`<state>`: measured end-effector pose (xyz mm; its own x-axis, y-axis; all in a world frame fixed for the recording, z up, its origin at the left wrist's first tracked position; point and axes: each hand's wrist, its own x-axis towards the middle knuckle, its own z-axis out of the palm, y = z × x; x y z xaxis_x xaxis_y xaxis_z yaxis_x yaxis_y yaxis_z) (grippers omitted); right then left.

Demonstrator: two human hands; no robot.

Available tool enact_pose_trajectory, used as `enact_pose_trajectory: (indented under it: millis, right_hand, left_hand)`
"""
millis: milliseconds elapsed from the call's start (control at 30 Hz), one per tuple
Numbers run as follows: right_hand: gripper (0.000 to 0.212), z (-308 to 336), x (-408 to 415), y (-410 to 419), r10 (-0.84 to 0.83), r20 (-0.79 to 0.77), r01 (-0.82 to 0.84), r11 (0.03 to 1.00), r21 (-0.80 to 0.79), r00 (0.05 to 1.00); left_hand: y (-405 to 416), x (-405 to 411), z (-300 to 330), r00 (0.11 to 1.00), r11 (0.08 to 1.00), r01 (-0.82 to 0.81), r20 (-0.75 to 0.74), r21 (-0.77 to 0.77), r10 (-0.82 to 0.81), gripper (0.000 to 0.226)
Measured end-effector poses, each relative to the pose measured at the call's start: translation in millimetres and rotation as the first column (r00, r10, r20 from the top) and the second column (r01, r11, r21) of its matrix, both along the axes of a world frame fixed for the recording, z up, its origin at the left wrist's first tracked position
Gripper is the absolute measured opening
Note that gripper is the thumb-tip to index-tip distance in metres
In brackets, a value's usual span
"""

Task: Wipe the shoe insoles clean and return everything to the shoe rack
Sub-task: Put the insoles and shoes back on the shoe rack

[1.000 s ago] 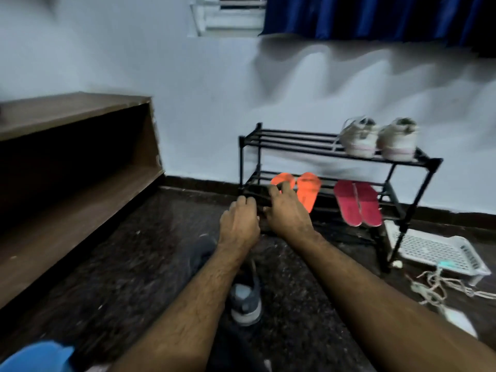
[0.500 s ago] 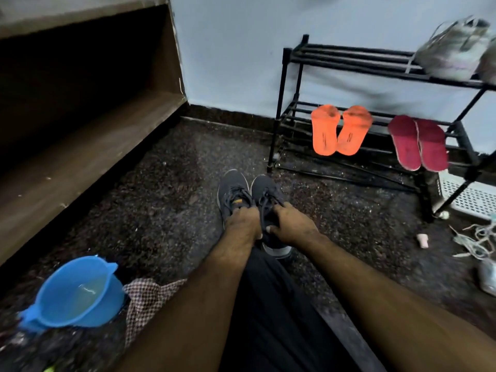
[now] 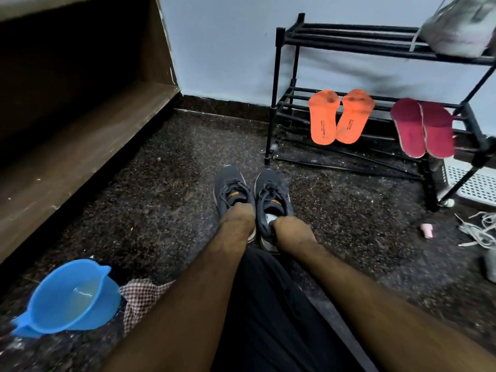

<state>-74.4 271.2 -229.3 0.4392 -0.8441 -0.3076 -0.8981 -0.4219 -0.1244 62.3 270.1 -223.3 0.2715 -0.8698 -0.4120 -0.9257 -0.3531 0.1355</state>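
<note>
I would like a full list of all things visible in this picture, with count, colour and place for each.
rack: 1, black, against the wall, right
orange insoles: 2, orange, leaning on the rack's lower shelf
red insoles: 2, red, lower shelf, right of the orange pair
pale shoe: 1 visible, whitish, top shelf, cut by the frame edge
grey shoes: 2, dark grey, on the floor, centre
bowl: 1, blue, holds water, floor, lower left
cloth: 1, checked, beside the bowl
basket: 1, white, floor behind the rack
laces: white, floor, far right
wooden shelf: 1, brown, left
left hand: at the left grey shoe
right hand: at the right grey shoe
</note>
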Motion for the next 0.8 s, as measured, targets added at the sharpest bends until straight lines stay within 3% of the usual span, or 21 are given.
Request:
enact_pose_trajectory:
  millis: [167, 267, 367, 433, 600, 800]
  right_hand:
    - [0.025, 39.2, -13.9, 2.7, 0.039, 0.055, -0.032, 0.993, -0.113, 0.998]
    - [0.025, 64.9, -30.5, 11.8, 0.094, 0.084, -0.075, 0.976, -0.203, 0.992]
    - [0.020, 87.7, -48.6, 22.6, 0.223, 0.048, -0.189, 0.907, -0.376, 0.974]
    - [0.016, 107.5, -61.0, 30.8, 0.287, 0.032, -0.233, 0.834, -0.499, 0.957]
    - [0.019, 141.6, -97.1, 41.3, 0.308, 0.051, -0.194, 0.712, -0.675, 0.950]
    - [0.023, 187.6, -129.6, 40.3, 0.280, 0.153, -0.067, 0.642, -0.764, 0.948]
  left_hand:
    - [25.3, -25.5, 43.1, 0.994, 0.972, 0.024, 0.113, -0.233, 0.002, 0.026]
    - [48.2, -42.4, 62.3, 0.995, 0.930, 0.018, 0.099, -0.368, 0.020, 0.024]
    - [72.3, -57.1, 79.9, 0.994, 0.860, 0.000, 0.090, -0.511, 0.054, 0.023]
    - [87.7, -69.5, 90.5, 0.996, 0.787, -0.066, 0.005, -0.614, 0.088, 0.024]
    - [105.1, -100.9, 118.4, 0.992, 0.611, -0.129, -0.096, -0.781, 0.086, 0.038]
    - [97.9, -128.1, 181.4, 0.998, 0.519, -0.049, -0.062, -0.853, -0.008, 0.036]
